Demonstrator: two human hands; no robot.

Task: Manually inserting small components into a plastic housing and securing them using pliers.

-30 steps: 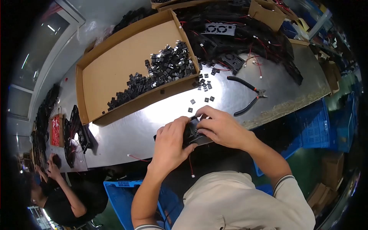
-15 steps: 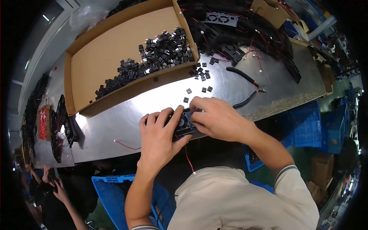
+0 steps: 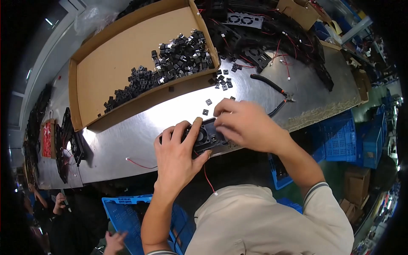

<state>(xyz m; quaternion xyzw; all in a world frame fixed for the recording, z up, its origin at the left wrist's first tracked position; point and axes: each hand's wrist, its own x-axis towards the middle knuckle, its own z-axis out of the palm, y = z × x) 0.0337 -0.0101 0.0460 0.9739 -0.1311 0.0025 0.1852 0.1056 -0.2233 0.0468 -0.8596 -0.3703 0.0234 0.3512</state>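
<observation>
My left hand (image 3: 175,146) is closed over a black panel with built-in fans (image 3: 202,137) at the table's front edge. Its fingers lie across the far side, and the thumb presses the near side. Two thin red wires with white plugs come out near that hand, one to the left and one (image 3: 207,174) hanging over the edge. Above the panel's right part is my right hand (image 3: 250,127), its curled fingers smeared by motion; whether they hold anything cannot be seen. Small square black pieces (image 3: 208,102) with a centre hole lie just beyond the panel.
A cardboard box (image 3: 140,104) holding many black parts stands at the far left. Orange-and-black cutting pliers (image 3: 268,82) lie to the right. More black fan panels (image 3: 259,59) with red wires are piled behind. Blue crates (image 3: 340,140) stand below the table; another person's hand (image 3: 114,242) shows lower left.
My right hand has shifted slightly right, uncovering part of the panel between the hands. The left hand stays on the panel. Another person's hand has appeared at the lower left.
</observation>
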